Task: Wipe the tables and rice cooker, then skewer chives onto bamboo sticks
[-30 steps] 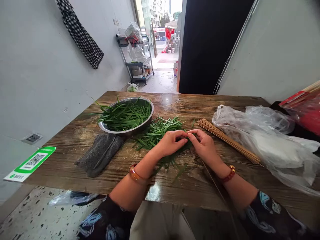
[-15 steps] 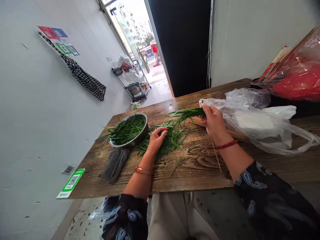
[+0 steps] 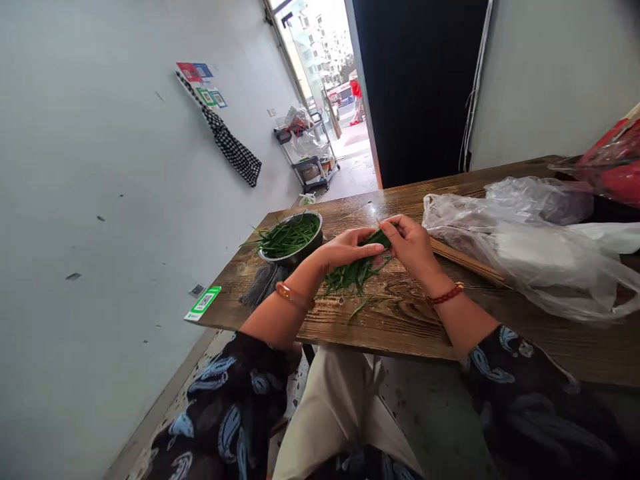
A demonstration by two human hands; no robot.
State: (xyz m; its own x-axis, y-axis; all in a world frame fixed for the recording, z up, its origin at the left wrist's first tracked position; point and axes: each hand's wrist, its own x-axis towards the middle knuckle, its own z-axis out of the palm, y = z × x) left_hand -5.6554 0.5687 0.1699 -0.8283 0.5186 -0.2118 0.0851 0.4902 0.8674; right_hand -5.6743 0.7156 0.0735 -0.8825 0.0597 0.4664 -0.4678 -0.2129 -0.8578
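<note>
Both hands meet over the table around a small bunch of green chives (image 3: 379, 238). My left hand (image 3: 350, 248) is closed round the bunch, thumb lying along it. My right hand (image 3: 411, 245) pinches the bunch's right end with thumb and fingertips; a thin pale tip, seemingly a wooden skewer, shows beside them, but most of it is hidden. Below the hands lies a loose pile of chives (image 3: 353, 277) on the wood. A metal bowl (image 3: 300, 257) heaped with cut chives stands left of my left hand.
A dark grey cloth (image 3: 261, 283) lies before the bowl. Several bundled wooden skewers (image 3: 470, 265) rest right of my right hand, partly under clear plastic bags (image 3: 530, 250). A green QR card (image 3: 204, 301) sits at the table's left corner. Beyond stands a cart (image 3: 310, 150).
My left hand has risen from the loose pile and closed on the bunch that my right hand held. My right hand has come in beside it. The view has shifted left.
</note>
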